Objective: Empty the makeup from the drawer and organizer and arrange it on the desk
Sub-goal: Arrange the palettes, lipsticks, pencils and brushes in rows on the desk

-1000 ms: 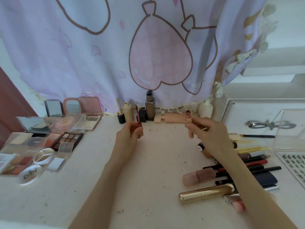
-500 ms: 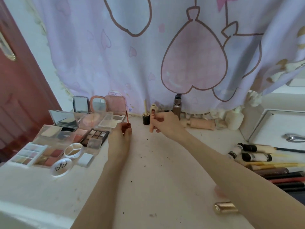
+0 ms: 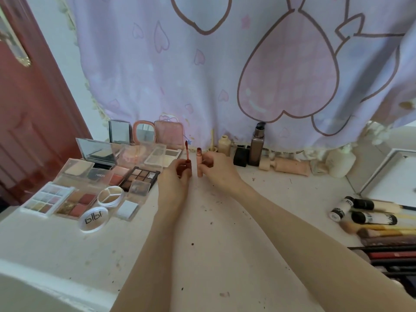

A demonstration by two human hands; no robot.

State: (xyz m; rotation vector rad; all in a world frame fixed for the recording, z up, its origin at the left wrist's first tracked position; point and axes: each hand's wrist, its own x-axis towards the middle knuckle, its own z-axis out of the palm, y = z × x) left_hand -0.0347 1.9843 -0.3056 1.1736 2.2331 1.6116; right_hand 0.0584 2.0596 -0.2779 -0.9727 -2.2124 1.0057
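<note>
Two parts of one lip gloss are apart: left hand pinches the wet applicator wand, right hand grips the open tube, so a tilt could smear the desk.

Slim peach-pink plastic lip-gloss tube, uncapped, upright, base on white desk at far centre. Dark-red cap with applicator wand just left of it, apart, wand tip pointing up.
</note>
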